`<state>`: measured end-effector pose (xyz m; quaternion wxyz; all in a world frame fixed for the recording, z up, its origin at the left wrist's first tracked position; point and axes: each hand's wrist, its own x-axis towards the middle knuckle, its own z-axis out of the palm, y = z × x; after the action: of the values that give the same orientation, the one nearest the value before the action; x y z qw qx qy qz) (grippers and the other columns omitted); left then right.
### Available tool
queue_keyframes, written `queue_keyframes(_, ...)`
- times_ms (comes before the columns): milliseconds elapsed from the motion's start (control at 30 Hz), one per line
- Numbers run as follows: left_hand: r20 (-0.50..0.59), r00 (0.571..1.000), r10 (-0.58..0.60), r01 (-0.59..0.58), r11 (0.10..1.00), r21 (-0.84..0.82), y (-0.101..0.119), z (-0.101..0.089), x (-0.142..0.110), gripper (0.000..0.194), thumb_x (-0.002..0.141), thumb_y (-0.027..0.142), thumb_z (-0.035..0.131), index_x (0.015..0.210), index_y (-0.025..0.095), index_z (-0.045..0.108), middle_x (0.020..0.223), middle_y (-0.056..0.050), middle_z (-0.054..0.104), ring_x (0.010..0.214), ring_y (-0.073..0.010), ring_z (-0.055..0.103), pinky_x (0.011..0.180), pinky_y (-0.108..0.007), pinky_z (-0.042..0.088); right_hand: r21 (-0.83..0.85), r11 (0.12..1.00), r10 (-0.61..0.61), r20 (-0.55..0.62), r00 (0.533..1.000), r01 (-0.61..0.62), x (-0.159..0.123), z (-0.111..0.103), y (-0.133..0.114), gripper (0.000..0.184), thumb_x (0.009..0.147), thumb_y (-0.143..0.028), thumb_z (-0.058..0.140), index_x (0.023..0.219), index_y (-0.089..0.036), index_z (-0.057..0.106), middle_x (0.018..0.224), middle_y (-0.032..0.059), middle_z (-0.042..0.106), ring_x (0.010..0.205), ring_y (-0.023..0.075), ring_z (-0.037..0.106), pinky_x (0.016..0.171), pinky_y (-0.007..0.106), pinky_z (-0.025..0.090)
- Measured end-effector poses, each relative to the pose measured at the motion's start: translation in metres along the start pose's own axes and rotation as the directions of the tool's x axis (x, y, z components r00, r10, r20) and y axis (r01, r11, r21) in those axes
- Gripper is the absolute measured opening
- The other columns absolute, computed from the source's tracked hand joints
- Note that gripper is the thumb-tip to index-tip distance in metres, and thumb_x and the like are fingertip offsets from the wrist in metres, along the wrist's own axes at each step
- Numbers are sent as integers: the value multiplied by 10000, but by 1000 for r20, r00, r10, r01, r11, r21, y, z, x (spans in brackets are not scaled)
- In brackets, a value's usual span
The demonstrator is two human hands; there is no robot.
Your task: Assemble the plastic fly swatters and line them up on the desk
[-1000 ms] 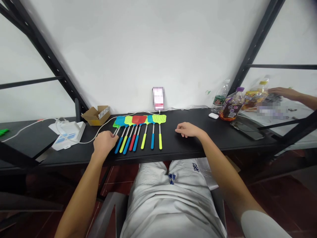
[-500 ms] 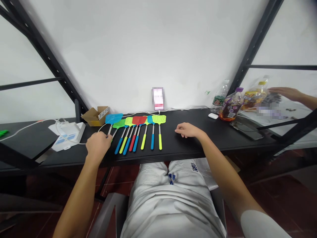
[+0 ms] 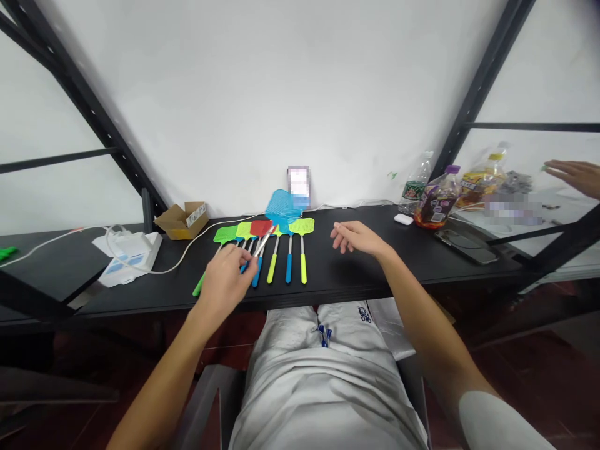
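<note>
My left hand point(image 3: 230, 270) is closed around a blue fly swatter point(image 3: 280, 205), whose head tilts up and right in front of the phone. Below it several fly swatters lie side by side on the black desk point(image 3: 323, 278). A green swatter point(image 3: 226, 234) is at the left end, partly behind my left hand. A red swatter head point(image 3: 260, 228) lies near the middle, and a yellow-green swatter point(image 3: 303, 257) ends the row at the right. My right hand point(image 3: 355, 237) hovers over the desk right of the row, its fingers loosely curled apart and holding nothing.
A phone point(image 3: 299, 181) leans on the wall, its screen blurred. Left are an open cardboard box point(image 3: 182, 220) and a white device point(image 3: 131, 256) with cables. At right stand bottles point(image 3: 437, 200), a white case point(image 3: 404, 219) and a dark phone point(image 3: 466, 245). Another person's hand point(image 3: 574, 176) is far right.
My left hand has carried the blue fly swatter rightward from the row's left end, over the other swatters. My right hand has opened a little. The other person's hand has moved right.
</note>
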<state>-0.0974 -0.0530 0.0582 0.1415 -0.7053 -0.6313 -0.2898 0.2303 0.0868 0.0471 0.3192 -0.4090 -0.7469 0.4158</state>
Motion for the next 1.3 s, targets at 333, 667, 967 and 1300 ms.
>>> queue_keyframes(333, 115, 965, 235, -150, 857, -493, 51, 13, -24, 175, 977, 319, 518, 847, 214, 570, 853, -46, 595, 799, -184, 599, 709, -315, 492, 429, 884, -87, -242, 966, 187, -24, -2, -42, 374, 807, -505, 748, 963, -170, 688, 668, -2, 602, 532, 113, 550, 410, 222, 438)
queue_keyframes(667, 615, 766, 184, 520, 385, -762, 68, 10, -31, 287, 969, 482, 516, 1077, 217, 496, 827, 29, 603, 359, -21, 401, 352, -173, 262, 296, 950, -149, 162, 975, 96, -45, 2, -60, 348, 837, -427, 740, 1031, -151, 658, 851, 59, 722, 678, 175, 683, 489, 269, 567)
queue_keyframes(967, 500, 852, 156, 293, 648, -703, 57, 12, -22, 370, 976, 478, 518, 781, 170, 578, 674, 40, 428, 612, -101, 375, 546, -228, 295, -12, 955, -283, 242, 928, 295, -50, 1, -61, 309, 936, -456, 609, 969, -177, 735, 921, 35, 710, 863, 192, 635, 765, 315, 533)
queue_keyframes(1300, 480, 866, 140, 230, 741, -631, 54, 18, -22, 393, 991, 474, 473, 729, 182, 497, 699, 36, 399, 673, -124, 363, 605, -256, 261, -239, 943, -216, 94, 972, 233, -66, -3, -81, 504, 999, -586, 447, 740, -178, 592, 581, -25, 541, 553, 106, 490, 537, 254, 353)
